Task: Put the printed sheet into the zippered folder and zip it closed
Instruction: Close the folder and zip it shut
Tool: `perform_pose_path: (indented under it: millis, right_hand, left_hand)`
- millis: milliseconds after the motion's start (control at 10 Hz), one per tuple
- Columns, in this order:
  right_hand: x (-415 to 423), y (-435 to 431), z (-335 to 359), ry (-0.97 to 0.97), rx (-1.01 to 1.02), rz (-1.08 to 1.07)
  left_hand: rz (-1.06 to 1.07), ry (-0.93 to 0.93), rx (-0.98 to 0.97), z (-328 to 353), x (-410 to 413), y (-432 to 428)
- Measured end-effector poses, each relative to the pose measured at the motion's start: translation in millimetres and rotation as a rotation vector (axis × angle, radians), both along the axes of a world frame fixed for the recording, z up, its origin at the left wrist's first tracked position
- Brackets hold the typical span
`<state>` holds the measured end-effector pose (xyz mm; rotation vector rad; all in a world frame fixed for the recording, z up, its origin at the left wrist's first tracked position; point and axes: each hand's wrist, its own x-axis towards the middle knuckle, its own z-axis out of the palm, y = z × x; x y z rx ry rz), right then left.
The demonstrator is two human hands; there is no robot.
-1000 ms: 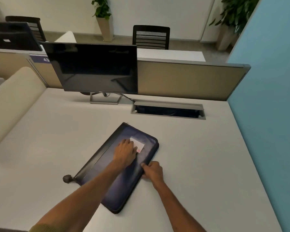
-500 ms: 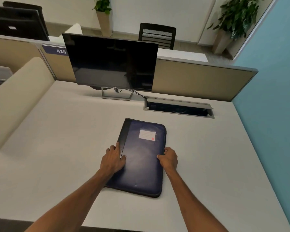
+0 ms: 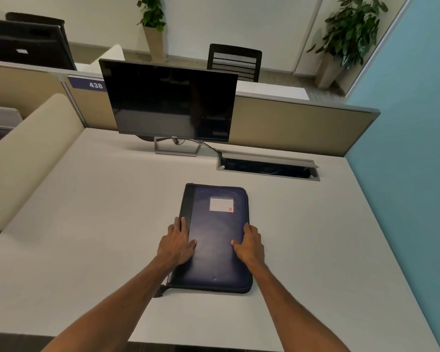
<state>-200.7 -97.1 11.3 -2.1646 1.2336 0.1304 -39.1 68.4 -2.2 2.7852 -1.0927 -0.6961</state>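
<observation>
The dark blue zippered folder [image 3: 215, 260] lies closed and flat on the white desk [image 3: 87, 224], its long side pointing away from me. A white lined label [image 3: 221, 204] sits on its cover. My left hand [image 3: 175, 245] rests over the black spine edge, thumb on the cover. On the opposite side, my right hand [image 3: 249, 246] holds the right edge, thumb on top. The zipper pull [image 3: 159, 293] pokes out at the near left corner, beside my left forearm. No printed sheet is visible.
A dark monitor [image 3: 170, 102] stands at the back of the desk, with an open cable hatch [image 3: 267, 168] to its right. A beige partition [image 3: 23, 153] borders the left side and a blue wall [image 3: 404, 174] the right.
The folder has been turned from a diagonal lie to straight in front of me. My left hand moved off the label onto the spine edge. Both hands now flank the folder.
</observation>
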Motion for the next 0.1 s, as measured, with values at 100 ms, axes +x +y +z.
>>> perform_pose_path:
  millis: [100]
  right_hand:
    - [-3.8,-2.8,5.9,0.058,-0.164,0.107]
  left_hand:
    - [-0.061,-0.1,-0.057,16.3,-1.6,-14.4]
